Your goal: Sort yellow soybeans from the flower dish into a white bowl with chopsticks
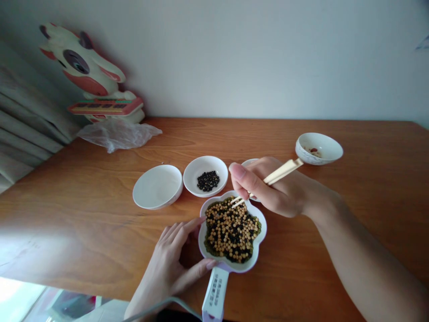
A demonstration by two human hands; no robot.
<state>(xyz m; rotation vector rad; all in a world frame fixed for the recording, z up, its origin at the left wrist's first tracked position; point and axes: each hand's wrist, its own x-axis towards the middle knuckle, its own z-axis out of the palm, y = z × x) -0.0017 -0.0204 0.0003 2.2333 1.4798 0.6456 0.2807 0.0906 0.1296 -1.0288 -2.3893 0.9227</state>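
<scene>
A flower-shaped white dish with a handle (263, 239) holds mixed yellow, black and green beans. My left hand (176, 255) steadies this dish, its thumb and a finger on the rim at the left side. In my right hand (273, 190) a pair of wooden chopsticks (281, 172) is gripped, their tips down among the beans near the dish's far side. Just beyond the dish stands a white bowl (188, 172) with black beans in it. Another bowl (250, 162) is mostly hidden behind my right hand.
An empty-looking white bowl (157, 185) stands at the left. At the back right sits a bowl (326, 152) with a few reddish bits. A plastic bag (119, 134) lies by a cow-shaped toy keyboard (107, 107). A grey cable (167, 300) crosses the bottom edge.
</scene>
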